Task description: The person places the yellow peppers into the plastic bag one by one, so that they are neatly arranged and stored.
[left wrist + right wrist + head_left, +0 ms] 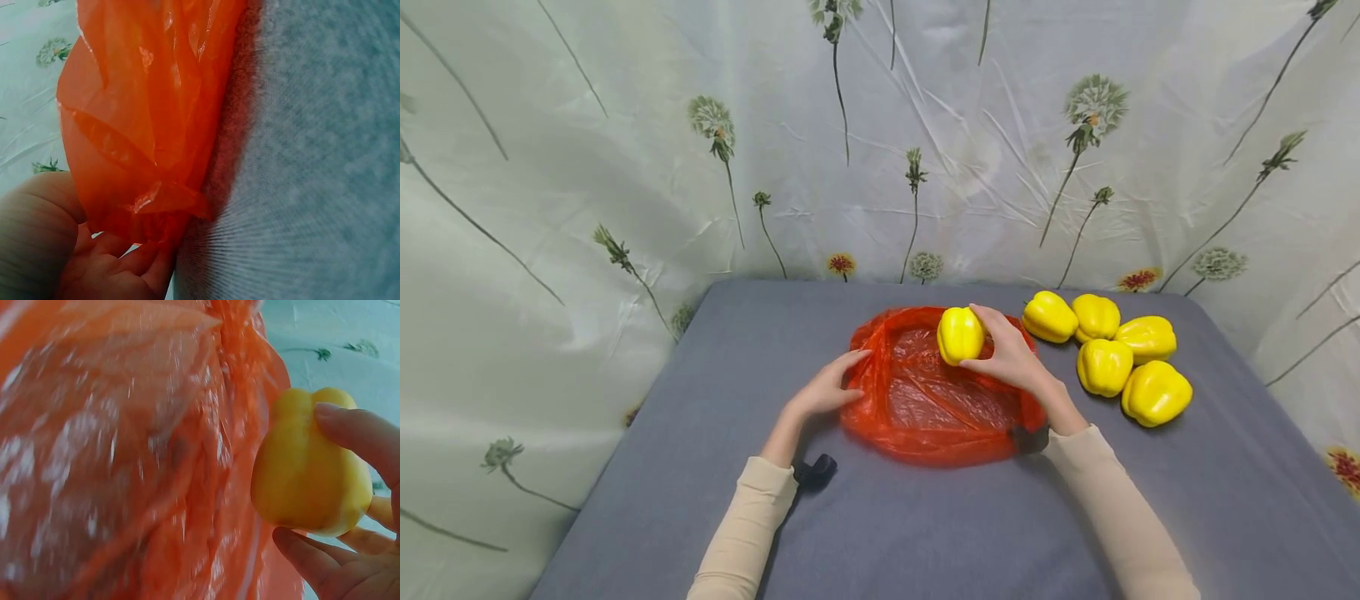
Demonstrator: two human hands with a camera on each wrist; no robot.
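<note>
My right hand (1011,354) holds a yellow bell pepper (961,336) between thumb and fingers, over the far part of a spread red plastic bag (940,446). In the right wrist view the bell pepper (309,465) shows its lobed end, with the thumb along its upper side and fingers beneath. At the bag's left side, my left hand (829,388) touches the rim with its fingers extended and the thumb apart. The left wrist view shows thin folds of the red bag (144,125) in front of the fingers (112,275), partly covering them.
Several more yellow bell peppers (1105,367) lie grouped right of the bag on the grey-covered table (925,533). A curtain with dandelion prints (865,208) hangs along the table's far edge. Black wrist devices (817,473) sit under both wrists.
</note>
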